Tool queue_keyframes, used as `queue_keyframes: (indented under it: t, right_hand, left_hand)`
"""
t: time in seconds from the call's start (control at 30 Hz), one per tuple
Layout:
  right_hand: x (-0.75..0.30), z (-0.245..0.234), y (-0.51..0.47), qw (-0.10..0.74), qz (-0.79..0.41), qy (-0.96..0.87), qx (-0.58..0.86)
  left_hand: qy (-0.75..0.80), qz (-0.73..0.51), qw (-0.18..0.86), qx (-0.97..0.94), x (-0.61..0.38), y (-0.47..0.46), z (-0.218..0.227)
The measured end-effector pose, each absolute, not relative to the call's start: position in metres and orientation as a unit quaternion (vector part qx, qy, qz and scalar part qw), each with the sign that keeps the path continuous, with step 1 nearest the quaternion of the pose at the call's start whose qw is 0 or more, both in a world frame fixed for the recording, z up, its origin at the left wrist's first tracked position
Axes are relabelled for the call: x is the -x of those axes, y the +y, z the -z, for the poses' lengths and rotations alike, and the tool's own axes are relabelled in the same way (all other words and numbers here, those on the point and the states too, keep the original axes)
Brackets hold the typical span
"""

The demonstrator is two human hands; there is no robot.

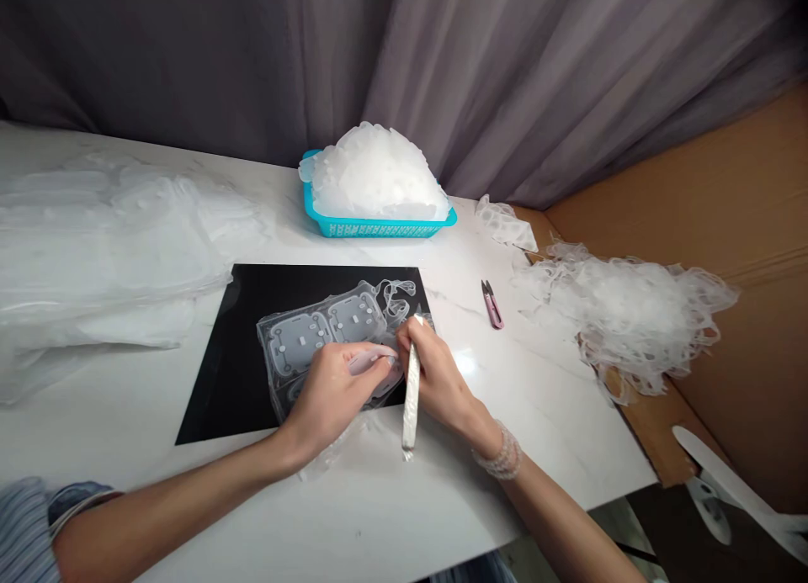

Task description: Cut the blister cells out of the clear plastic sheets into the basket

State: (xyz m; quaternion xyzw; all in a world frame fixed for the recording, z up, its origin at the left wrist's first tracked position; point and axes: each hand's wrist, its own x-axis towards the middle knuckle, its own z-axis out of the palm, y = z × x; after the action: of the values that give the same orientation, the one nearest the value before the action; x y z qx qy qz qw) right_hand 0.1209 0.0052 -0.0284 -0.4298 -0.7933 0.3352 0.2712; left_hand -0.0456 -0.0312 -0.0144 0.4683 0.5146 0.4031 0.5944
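Observation:
A translucent moulded silicone sheet with several rounded-square parts lies on a black mat. My left hand presses on the sheet's near edge, fingers closed around one pale part. My right hand grips a white wrapped tool like a pen, its upper tip at the sheet's right edge. A curly strip of trimmed flash trails from the sheet's far right corner.
A teal basket heaped with white pieces stands at the back. Pink snips lie right of the mat. A tangle of clear scrap sits on cardboard at right. Stacked translucent sheets fill the left.

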Motion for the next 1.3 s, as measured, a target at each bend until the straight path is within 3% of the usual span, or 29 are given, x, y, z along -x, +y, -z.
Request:
queue_keyframes:
  t: [0.1,0.23,0.33,0.47,0.73,1.3]
  right_hand:
    - [-0.124,0.036,0.008,0.276,-0.286,-0.789,0.469]
    - [-0.131,0.040,0.012,0.282,-0.251,-0.785,0.491]
    - [-0.131,0.029,0.010,0.335,-0.256,-0.757,0.499]
    - [-0.122,0.000,-0.005,0.421,-0.337,-0.698,0.472]
    - [-0.109,-0.019,-0.023,0.434,-0.515,-0.615,0.410]
    - [-0.114,-0.003,-0.017,0.464,-0.615,-0.471,0.429]
  left_hand:
    - [0.516,-0.430,0.599,-0.436,0.048,-0.033,0.013]
    - [0.475,-0.465,0.683,-0.303,0.059,-0.032,0.014]
    - [0.439,-0.465,0.720,-0.269,0.065,-0.031,0.012]
    - [0.383,-0.460,0.757,-0.261,0.067,-0.032,0.007]
    - [0.339,-0.465,0.783,-0.238,0.066,-0.033,0.000]
    - [0.322,-0.427,0.831,-0.154,0.071,-0.028,-0.008]
